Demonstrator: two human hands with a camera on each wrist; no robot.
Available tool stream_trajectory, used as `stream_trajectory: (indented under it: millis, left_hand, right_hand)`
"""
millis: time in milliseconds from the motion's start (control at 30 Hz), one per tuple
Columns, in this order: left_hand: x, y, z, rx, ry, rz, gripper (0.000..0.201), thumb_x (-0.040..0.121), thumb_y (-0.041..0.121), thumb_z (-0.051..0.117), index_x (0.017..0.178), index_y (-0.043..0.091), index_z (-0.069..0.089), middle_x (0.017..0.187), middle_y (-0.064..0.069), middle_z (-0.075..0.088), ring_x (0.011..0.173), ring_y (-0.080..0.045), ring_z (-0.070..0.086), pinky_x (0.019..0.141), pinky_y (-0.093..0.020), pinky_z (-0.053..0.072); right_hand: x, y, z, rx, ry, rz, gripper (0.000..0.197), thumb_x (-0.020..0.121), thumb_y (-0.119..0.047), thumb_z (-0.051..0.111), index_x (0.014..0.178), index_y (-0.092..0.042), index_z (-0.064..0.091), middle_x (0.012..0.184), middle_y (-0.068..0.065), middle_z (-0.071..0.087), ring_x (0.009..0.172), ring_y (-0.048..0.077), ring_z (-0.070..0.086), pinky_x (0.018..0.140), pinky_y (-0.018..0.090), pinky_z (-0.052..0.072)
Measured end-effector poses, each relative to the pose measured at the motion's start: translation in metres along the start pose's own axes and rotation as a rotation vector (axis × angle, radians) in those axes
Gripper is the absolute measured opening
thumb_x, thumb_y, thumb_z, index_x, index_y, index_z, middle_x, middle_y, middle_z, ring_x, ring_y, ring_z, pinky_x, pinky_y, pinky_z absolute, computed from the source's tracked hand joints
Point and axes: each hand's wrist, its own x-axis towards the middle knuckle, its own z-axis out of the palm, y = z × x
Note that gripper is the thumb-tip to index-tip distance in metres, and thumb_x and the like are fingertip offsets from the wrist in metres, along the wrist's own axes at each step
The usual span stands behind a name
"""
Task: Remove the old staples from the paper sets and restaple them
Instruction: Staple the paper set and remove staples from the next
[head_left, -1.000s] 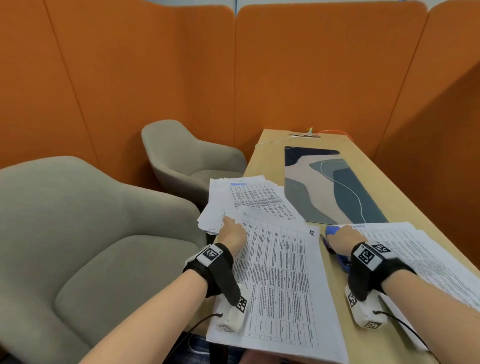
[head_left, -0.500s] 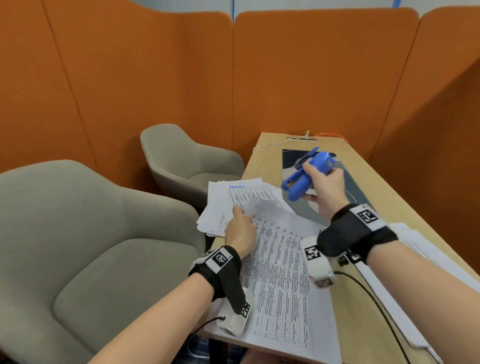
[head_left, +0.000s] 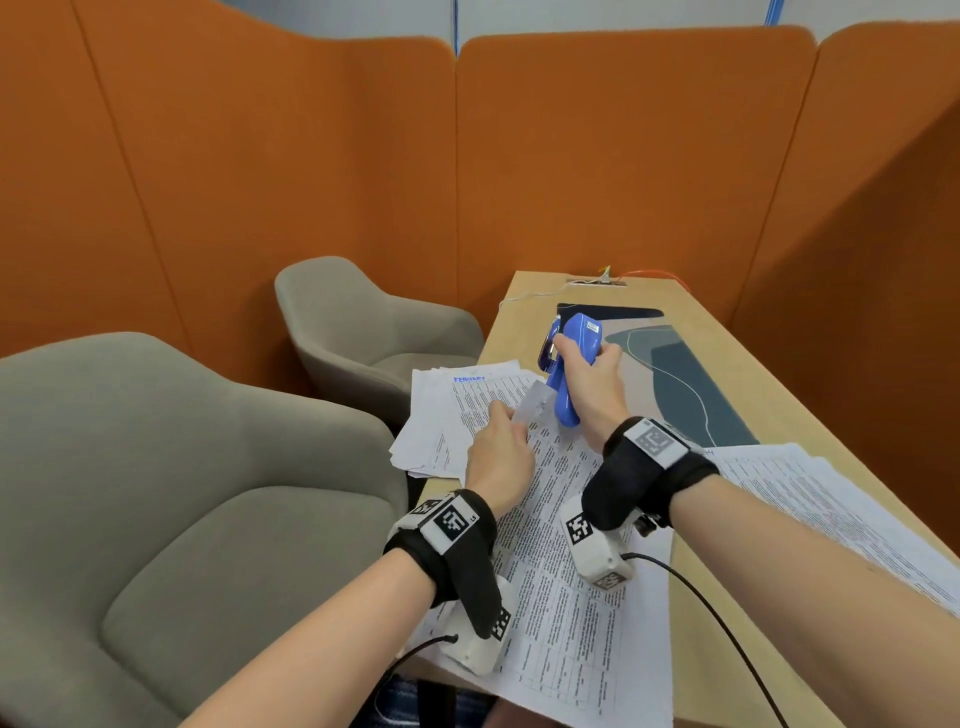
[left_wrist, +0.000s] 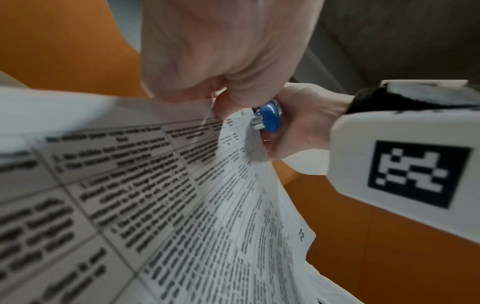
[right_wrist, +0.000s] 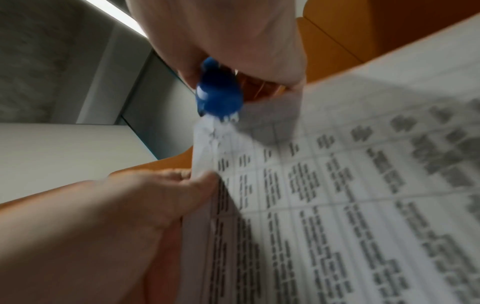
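Note:
A printed paper set (head_left: 566, 561) lies on the wooden table (head_left: 727, 415) in front of me. My left hand (head_left: 501, 447) pinches its top left corner (head_left: 535, 402) and lifts it off the table. My right hand (head_left: 587, 384) grips a blue stapler (head_left: 569, 364), nose down, at that raised corner. In the left wrist view the stapler's nose (left_wrist: 267, 118) meets the corner of the sheets (left_wrist: 241, 127). The right wrist view shows the stapler (right_wrist: 218, 94) over the paper corner (right_wrist: 207, 131), with the left hand (right_wrist: 145, 197) pinching the edge below.
Another stack of printed sheets (head_left: 447, 410) lies at the table's left edge, and more papers (head_left: 841, 509) sit at the right. A patterned mat (head_left: 675, 379) covers the table's middle. Two grey armchairs (head_left: 171, 519) (head_left: 363, 332) stand to the left. Orange partition walls (head_left: 623, 156) surround the table.
My right hand picked the blue stapler up from the table, carried it left and turned it nose down onto the corner. My left hand lifted that corner.

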Motion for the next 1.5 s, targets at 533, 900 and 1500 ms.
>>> stream_trajectory:
  millis: [533,900,1500]
  left_hand:
    - [-0.005,0.022,0.000,0.078,-0.026,0.000,0.020,0.102,0.018,0.036,0.117,0.007,0.041,0.109,-0.010,0.056,0.087,-0.019,0.050,0.071,-0.030,0.037]
    - [-0.008,0.022,0.001,0.060,-0.052,-0.046,0.023,0.101,0.018,0.038,0.119,0.004,0.042,0.115,-0.016,0.058,0.104,-0.031,0.057,0.076,-0.034,0.039]
    - [0.027,0.000,0.009,-0.409,-0.054,-0.020,0.010,0.101,0.020,0.040,0.101,0.023,0.050,0.103,-0.009,0.067,0.092,-0.024,0.066,0.078,-0.037,0.054]
  right_hand:
    - [-0.008,-0.011,0.013,-0.176,0.098,-0.119,0.039,0.089,-0.049,0.054,0.078,-0.011,0.059,0.071,0.001,0.057,0.063,0.014,0.051,0.056,0.025,0.036]
    - [-0.008,-0.007,0.020,-0.217,0.042,-0.195,0.034,0.089,-0.044,0.058,0.079,-0.011,0.058,0.067,0.000,0.055,0.063,0.013,0.052,0.059,0.025,0.042]
    - [-0.027,-0.011,-0.150,0.258,0.048,0.140,0.027,0.093,-0.045,0.050,0.082,-0.023,0.057,0.076,0.002,0.060,0.067,0.015,0.057,0.066,0.030,0.047]
